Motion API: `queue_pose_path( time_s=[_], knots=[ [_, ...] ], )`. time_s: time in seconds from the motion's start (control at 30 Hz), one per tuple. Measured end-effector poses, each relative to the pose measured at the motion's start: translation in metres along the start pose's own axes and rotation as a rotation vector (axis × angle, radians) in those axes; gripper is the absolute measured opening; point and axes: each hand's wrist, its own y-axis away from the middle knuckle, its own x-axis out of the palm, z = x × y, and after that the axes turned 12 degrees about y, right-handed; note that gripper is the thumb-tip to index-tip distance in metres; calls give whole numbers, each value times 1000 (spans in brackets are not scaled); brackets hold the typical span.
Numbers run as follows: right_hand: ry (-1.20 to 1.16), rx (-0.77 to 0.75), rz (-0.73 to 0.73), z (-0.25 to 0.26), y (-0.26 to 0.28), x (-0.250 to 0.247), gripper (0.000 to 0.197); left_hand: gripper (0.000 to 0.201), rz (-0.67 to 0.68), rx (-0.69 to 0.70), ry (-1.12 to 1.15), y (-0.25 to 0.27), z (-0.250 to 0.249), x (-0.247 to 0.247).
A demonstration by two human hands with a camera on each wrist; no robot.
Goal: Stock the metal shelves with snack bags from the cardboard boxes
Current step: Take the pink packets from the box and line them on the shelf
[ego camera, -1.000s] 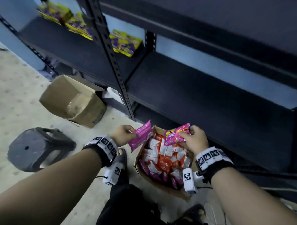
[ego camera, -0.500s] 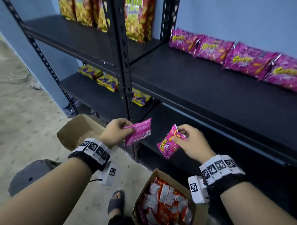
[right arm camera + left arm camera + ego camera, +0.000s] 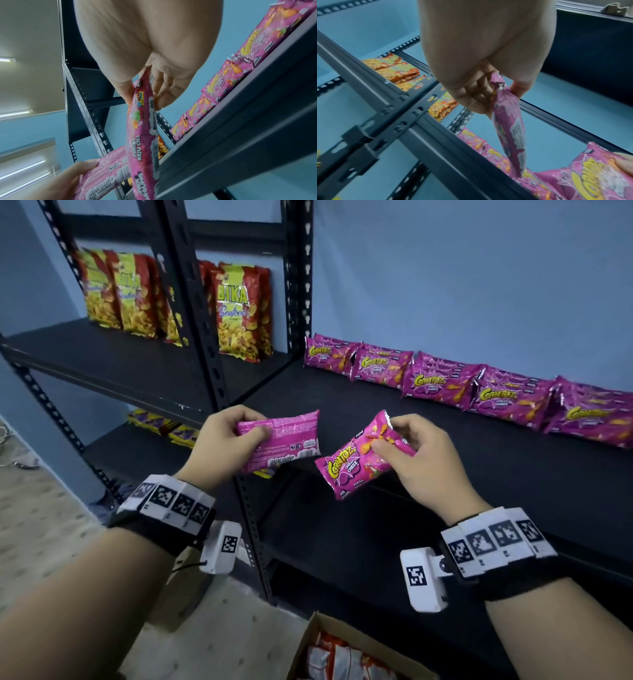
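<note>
I hold one pink Corntoz bag (image 3: 279,441) pinched in my left hand (image 3: 224,441), back side up, and a second Corntoz bag (image 3: 359,455) in my right hand (image 3: 419,455), both at the shelf's (image 3: 394,419) front edge, ready to extend the rear row of Corntoz bags (image 3: 472,386).

The small glossy pink snack bag (image 3: 356,462) at five o'clock of centre carries yellow lettering and orange snack pictures; the matching pink bag (image 3: 281,441) at its nine o'clock shows white print panels. Five pink bags (image 3: 442,381) line the black metal shelf (image 3: 342,402). Red-and-yellow bags (image 3: 245,313) stand at eleven o'clock.
</note>
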Motion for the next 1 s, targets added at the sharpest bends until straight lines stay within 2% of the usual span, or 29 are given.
queue_pose_path(
  time_s=[0.17, 0.3, 0.4, 0.5, 0.7, 0.77, 0.87, 1.0],
  knots=[
    [60, 108, -184, -19, 2, -33, 20, 6, 68, 108, -39, -20, -12, 41],
    [84, 299, -338, -48, 11, -55, 18, 10, 154, 264, -157, -23, -11, 77],
    [116, 439, -436, -66, 21, -66, 19, 19, 277, 408, -266, -23, -6, 96],
    [204, 501, -482, -71, 28, -75, 26, 23, 395, 441, -315, -21, 3, 103],
    [433, 527, -372, -69, 31, -82, 57, 28, 529, 376, -340, -20, -2, 101],
    [587, 472, -325, -61, 29, -82, 54, 28, 521, 390, -336, -24, -13, 106],
    [693, 356, -218, -50, 21, -76, 46, 32, 493, 389, -410, -36, -30, 125],
    [777, 285, -52, -45, 8, -62, 45, 48, 646, 271, -585, -47, -37, 156]
  ],
)
